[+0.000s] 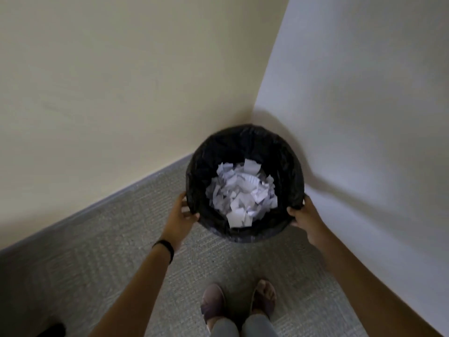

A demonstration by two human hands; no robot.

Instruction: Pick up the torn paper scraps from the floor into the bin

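**Both hands on bin rim; scraps inside**

Left hand [181, 216]: fingers curled round the near-left edge of the bin [286, 166], thumb lying over the rim, other fingers out of sight on the outer wall. A dark band sits on that wrist. Right hand [302, 216]: same grip mirrored on the near-right edge, thumb hooked over the rim. Neither hand holds paper.

Bin: round, lined with a black bag [218, 154] folded over the rim, sitting in the corner where two walls meet. Cannot tell whether its base is on the carpet [121, 239] or lifted slightly.

Torn paper scraps [240, 193]: a loose white heap at the bottom of the bin, well below the rim. No scraps visible on the carpet in view, so the pickup is judged done or nearly so.

Handling, judged: load is light, paper only, so the bin should lift easily. The bag film looks slick and loose; a grip on film alone could slide, so pinch rim and liner together, hands opposite each other. Keep it upright, since the scraps are unsecured and would spill if tipped.

Outward: the person's feet [213, 305] stand just behind the bin.
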